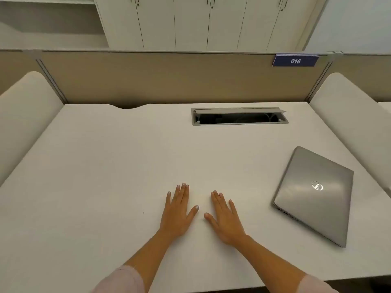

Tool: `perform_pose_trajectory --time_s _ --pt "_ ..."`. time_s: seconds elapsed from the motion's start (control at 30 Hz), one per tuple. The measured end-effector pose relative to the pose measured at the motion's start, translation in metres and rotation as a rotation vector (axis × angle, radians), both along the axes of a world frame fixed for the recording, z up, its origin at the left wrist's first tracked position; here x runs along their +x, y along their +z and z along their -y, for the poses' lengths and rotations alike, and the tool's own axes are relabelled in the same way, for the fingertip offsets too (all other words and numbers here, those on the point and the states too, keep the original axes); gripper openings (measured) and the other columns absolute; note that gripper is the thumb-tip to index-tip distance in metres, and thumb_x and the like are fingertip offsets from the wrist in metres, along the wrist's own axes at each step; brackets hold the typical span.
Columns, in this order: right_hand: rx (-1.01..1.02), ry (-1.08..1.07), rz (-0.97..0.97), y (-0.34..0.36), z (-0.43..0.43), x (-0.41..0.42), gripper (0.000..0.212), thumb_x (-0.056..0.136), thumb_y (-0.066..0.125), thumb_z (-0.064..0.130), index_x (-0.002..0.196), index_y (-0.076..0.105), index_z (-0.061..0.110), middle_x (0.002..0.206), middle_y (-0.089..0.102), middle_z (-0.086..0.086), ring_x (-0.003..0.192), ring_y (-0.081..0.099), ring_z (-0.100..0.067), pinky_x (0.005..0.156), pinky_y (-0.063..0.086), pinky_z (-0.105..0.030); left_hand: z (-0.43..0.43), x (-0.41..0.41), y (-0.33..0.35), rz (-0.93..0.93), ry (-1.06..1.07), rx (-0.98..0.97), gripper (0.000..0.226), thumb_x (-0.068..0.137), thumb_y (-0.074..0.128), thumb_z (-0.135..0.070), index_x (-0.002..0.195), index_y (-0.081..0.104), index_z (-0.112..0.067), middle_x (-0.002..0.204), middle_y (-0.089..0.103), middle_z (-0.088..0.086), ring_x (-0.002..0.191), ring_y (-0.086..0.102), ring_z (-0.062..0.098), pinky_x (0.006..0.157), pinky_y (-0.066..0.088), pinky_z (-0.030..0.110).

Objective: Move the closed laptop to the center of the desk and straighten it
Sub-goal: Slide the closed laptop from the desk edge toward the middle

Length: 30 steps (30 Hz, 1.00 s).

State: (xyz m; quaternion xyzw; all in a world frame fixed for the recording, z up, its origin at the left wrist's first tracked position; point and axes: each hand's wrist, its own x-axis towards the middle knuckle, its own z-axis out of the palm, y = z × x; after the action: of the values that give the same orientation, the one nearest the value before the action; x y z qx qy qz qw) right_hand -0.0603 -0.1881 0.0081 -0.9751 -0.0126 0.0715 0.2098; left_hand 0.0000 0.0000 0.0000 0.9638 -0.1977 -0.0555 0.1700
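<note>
A closed silver laptop [315,195] lies on the right side of the white desk [105,166], turned at an angle to the desk's edges, logo facing up. My left hand [176,212] rests flat on the desk near the middle front, palm down, fingers apart, holding nothing. Close beside it, my right hand [225,218] also lies flat and open. The right hand is a good hand's width to the left of the laptop and does not touch it.
An open cable hatch [239,116] is set in the desk's back, right of the middle. A beige partition [169,79] with a blue "016" sign [295,60] stands behind. Padded side panels [355,123] flank the desk. White cabinets stand beyond.
</note>
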Motion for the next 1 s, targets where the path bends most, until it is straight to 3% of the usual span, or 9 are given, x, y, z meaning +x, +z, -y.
perform_pose_trajectory --time_s 0.27,0.5,1.0 --pt "-0.116 -0.021 0.068 -0.010 -0.004 -0.006 0.068 0.097 0.013 0.058 0.151 -0.007 0.024 0.159 -0.010 0.012 0.144 -0.017 -0.001 0.117 -0.015 -0.031 -0.003 -0.011 -0.008 0.007 0.010 0.058 0.072 0.098 0.021 -0.057 0.153 -0.005 -0.018 0.163 -0.005 -0.002 0.147 -0.015 0.012 0.121 -0.010 0.041" --pt "-0.094 -0.035 0.099 -0.012 -0.006 -0.009 0.067 0.097 0.016 0.057 0.152 -0.002 0.024 0.159 -0.005 0.012 0.145 -0.011 -0.002 0.118 -0.011 -0.032 -0.004 -0.013 -0.007 0.007 0.010 0.020 0.071 0.098 0.022 -0.056 0.153 -0.003 -0.019 0.163 -0.003 -0.002 0.149 -0.010 0.012 0.121 -0.009 0.041" --pt "0.138 -0.247 0.220 0.010 0.011 0.001 0.053 0.101 0.030 0.045 0.151 0.018 0.031 0.158 0.014 0.016 0.145 -0.005 0.002 0.121 0.001 -0.035 0.028 0.005 0.007 0.000 -0.129 -0.138 0.066 0.099 0.030 -0.051 0.154 0.006 -0.022 0.163 0.002 -0.006 0.146 -0.012 0.007 0.120 -0.010 0.039"
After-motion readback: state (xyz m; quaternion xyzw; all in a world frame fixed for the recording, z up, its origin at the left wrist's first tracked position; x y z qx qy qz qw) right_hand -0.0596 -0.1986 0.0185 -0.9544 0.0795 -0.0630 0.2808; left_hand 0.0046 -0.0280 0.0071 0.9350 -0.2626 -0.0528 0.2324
